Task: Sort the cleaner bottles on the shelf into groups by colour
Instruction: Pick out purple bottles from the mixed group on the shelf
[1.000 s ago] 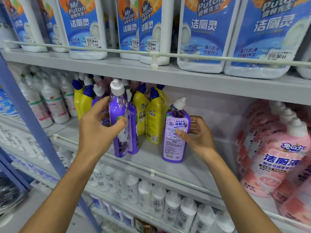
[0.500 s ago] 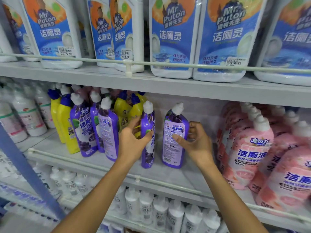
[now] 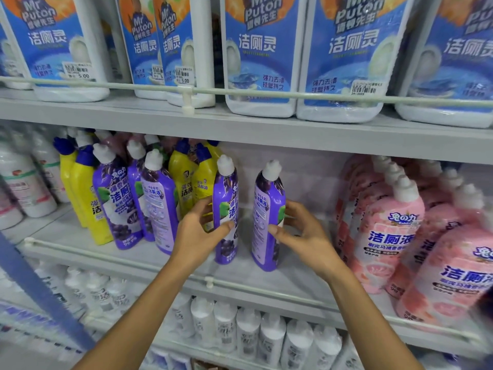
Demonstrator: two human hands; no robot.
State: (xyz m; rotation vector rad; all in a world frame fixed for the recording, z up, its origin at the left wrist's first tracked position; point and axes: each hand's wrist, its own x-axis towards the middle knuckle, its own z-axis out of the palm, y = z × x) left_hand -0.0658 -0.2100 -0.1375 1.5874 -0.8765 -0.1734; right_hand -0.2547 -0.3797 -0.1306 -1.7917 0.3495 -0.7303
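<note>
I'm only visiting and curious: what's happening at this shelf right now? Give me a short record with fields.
Left hand: grips first purple bottle
Right hand: grips second purple bottle, beside the first with a gap between
Shelf: both held bottles are on it
Other purple bottles: further left, mixed with yellow bottles
Pink bottles: grouped at right
Sorting: unfinished
</note>
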